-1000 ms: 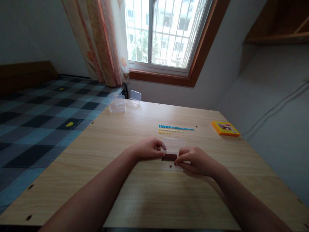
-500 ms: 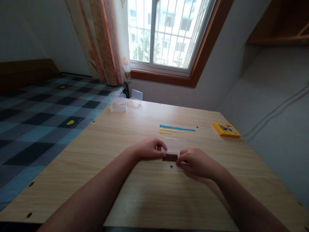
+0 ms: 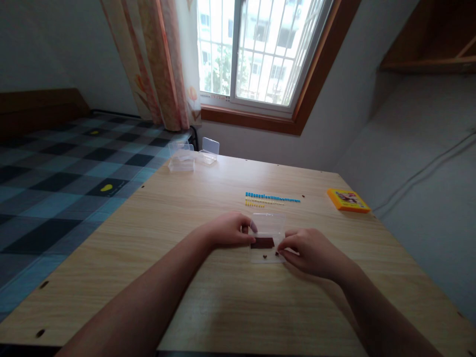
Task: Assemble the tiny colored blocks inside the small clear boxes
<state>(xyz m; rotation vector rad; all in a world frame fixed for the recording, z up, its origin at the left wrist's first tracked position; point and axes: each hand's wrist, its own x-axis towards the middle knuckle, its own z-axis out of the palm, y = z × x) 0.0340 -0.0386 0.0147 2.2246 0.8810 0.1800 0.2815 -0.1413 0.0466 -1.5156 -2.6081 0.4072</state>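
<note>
A clear plastic box (image 3: 269, 224) lies with its lid folded back, directly between my hands. My left hand (image 3: 232, 229) grips the box at its left side, thumb by the dark brown block of pieces (image 3: 262, 243) inside. My right hand (image 3: 308, 248) is at the box's right side, its thumb and finger pinched on a small brown piece (image 3: 277, 254). Another small brown piece (image 3: 265, 257) lies in the near part of the box, apart from the block.
Beyond the box are rows of blue pieces (image 3: 271, 197) and yellow pieces (image 3: 255, 204). A single brown bit (image 3: 303, 196) lies right of them. An orange-yellow box (image 3: 348, 200) is at the right edge. Open clear boxes (image 3: 181, 163) stand at the back left of the wooden table (image 3: 208, 297).
My right hand has shifted slightly right, away from the brown block, and a small brown piece now shows at its fingertips. My left hand stays in place.
</note>
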